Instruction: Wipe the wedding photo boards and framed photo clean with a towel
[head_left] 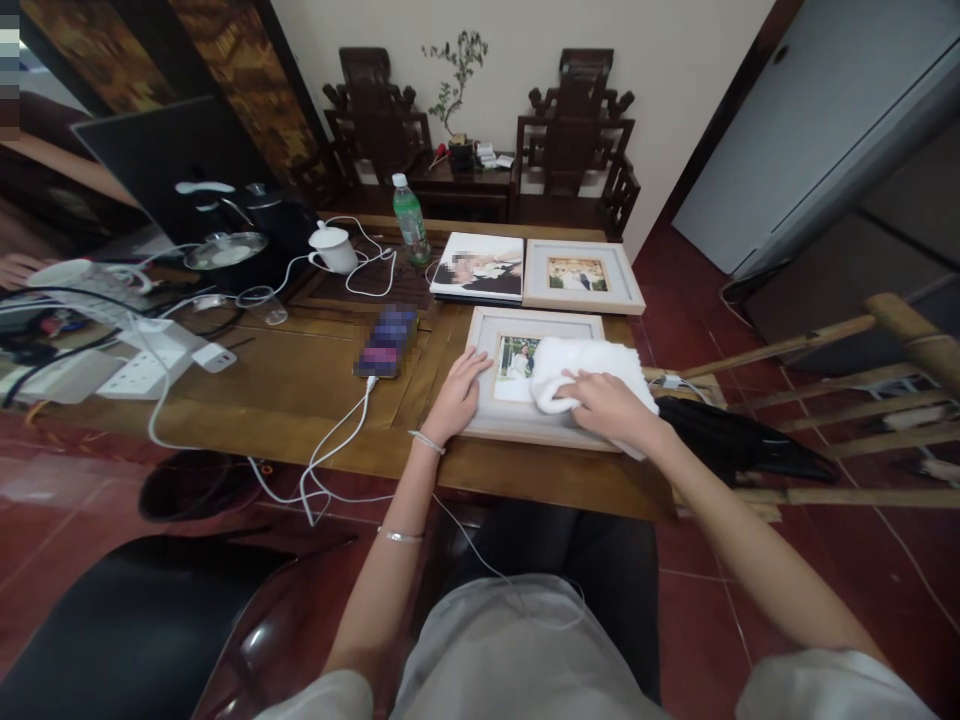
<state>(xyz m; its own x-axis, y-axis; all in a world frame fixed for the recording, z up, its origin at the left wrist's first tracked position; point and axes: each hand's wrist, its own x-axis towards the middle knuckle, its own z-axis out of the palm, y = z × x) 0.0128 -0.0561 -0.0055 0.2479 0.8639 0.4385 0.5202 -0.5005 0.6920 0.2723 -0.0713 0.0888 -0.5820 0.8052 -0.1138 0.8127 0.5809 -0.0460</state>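
Note:
A pale wooden picture frame (517,326) with a photo in it lies flat at the near edge of the wooden table (300,390). My left hand (459,393) rests on the frame's left side, fingers stretched flat. My right hand (609,403) presses on a folded white towel (592,362) that lies over the right half of the frame; its fingers are curled on the cloth.
A second framed photo (583,276) and a photo book (480,266) lie further back. A phone (385,342) on a white cable, a green bottle (410,219), a white cup (332,248), power strips (142,375) and a kettle sit to the left. Bamboo poles (825,340) lean at right.

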